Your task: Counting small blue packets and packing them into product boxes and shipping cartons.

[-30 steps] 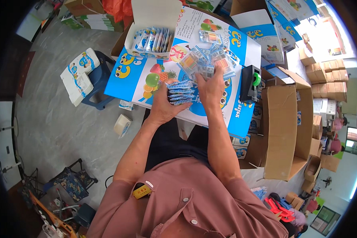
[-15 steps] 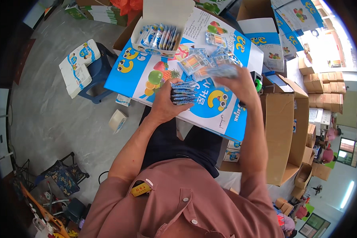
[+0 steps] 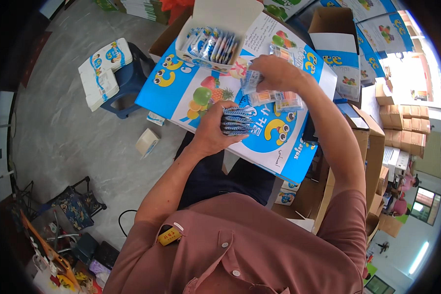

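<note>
In my left hand (image 3: pixel 212 131) is a stack of small clear-and-blue sachets (image 3: pixel 237 121), pressed between thumb and fingers above the near part of a large printed carton (image 3: pixel 191 90). My right hand (image 3: pixel 275 73) reaches down over the loose sachets (image 3: pixel 285 100) on the carton, its fingers closed on one sachet (image 3: pixel 251 82). The loose ones lie in a heap and show orange strips through their clear film. Toward the far left of the carton stands a white box (image 3: pixel 211 59) with its lid up, filled with upright rows of similar sachets.
A blue stool (image 3: pixel 132 85) with flattened white packaging (image 3: pixel 100 73) on it stands at left. A small white box (image 3: pixel 147 143) lies on the grey floor. Brown cartons (image 3: pixel 367 142) and printed cartons (image 3: pixel 335 63) crowd the right side. People sit far off at right.
My right hand has moved left and farther away, over the loose sachets. My left hand still holds its stack. The whole view has shifted slightly.
</note>
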`<state>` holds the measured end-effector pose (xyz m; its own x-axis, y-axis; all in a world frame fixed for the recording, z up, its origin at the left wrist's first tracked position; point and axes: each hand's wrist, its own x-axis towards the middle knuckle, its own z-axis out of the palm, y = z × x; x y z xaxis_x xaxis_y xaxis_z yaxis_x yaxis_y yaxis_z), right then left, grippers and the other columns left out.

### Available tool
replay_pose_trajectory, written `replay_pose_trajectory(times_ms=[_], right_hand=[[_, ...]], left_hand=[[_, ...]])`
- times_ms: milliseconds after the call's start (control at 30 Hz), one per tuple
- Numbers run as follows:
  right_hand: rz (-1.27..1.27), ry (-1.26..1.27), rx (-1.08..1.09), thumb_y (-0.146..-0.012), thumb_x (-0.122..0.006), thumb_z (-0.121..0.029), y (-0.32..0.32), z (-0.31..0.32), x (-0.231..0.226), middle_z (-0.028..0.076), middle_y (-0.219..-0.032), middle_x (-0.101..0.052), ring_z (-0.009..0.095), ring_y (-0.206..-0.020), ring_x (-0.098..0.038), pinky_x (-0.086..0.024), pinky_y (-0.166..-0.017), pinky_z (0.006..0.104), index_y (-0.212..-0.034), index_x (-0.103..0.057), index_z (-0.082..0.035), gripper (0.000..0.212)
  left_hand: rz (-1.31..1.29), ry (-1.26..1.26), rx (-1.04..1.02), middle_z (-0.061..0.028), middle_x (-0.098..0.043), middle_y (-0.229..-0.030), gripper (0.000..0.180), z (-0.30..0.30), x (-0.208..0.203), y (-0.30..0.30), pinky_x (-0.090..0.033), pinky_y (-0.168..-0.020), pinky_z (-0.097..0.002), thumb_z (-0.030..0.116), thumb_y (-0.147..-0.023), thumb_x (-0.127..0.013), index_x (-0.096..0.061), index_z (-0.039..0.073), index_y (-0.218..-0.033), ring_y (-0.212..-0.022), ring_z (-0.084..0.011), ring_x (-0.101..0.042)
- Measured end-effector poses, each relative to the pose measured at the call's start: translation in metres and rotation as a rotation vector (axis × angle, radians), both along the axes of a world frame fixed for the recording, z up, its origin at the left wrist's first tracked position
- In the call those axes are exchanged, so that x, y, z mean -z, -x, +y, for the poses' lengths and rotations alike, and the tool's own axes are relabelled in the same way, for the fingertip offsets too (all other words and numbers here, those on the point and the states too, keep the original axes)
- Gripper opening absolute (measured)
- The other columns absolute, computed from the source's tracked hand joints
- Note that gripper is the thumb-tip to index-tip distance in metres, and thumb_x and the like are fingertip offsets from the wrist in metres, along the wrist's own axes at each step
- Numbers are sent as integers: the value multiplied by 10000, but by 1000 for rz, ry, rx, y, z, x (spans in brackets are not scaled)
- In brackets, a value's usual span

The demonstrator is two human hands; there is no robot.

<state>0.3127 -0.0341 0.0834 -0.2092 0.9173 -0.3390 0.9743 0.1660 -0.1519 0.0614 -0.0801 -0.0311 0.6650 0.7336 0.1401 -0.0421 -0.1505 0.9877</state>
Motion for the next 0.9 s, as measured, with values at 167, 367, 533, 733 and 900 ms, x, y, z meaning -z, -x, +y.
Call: replay_pose_trajectory(times_ms=[167, 367, 533, 733, 900], right_hand=[[-44, 90, 62, -674, -880, -63, 4, -14, -14, 143, -1154, -678, 332, -1124, -629, -476, -1026, 435, -1155, -694, -66, 516], [15, -167, -80, -667, -894, -88, -1, -49, 12, 146, -1131, -700, 315, -1086, -666, -493, -1000, 434, -1088, -688, -91, 469], [127, 54, 148, -672, -919, -200, -17, -23, -11, 165, -1138, -717, 304, -1087, -689, -531, -969, 421, -1173, -684, -78, 566], [333, 130, 880, -721, -888, -472, -25, 14, -4, 264, -1217, -694, 296, -975, -747, -595, -814, 374, -1264, -646, 32, 780], [-24, -77, 604, -671, -889, -489, -1, -2, 48, 269, -1188, -701, 393, -1090, -704, -551, -942, 436, -1232, -648, 78, 834]], left_hand=[[-8, -68, -12, -161, -623, -1185, 747, 3, -2, 1, -521, -917, -391, 205, -687, -953, -527, 44, -1279, -1085, -320, -647], [1, -113, -9, -158, -623, -1186, 729, 4, -8, -3, -522, -912, -395, 194, -690, -950, -529, 44, -1266, -1088, -330, -646], [-1, -84, -17, -156, -626, -1187, 727, 2, -9, 1, -524, -909, -393, 191, -688, -951, -529, 45, -1262, -1074, -330, -652], [1, -71, -22, -155, -627, -1185, 731, 2, -8, -2, -527, -907, -396, 196, -688, -953, -528, 45, -1263, -1068, -329, -657], [23, -94, -18, -161, -627, -1200, 752, 3, -8, -3, -528, -925, -401, 204, -695, -952, -516, 43, -1285, -1092, -331, -656]])
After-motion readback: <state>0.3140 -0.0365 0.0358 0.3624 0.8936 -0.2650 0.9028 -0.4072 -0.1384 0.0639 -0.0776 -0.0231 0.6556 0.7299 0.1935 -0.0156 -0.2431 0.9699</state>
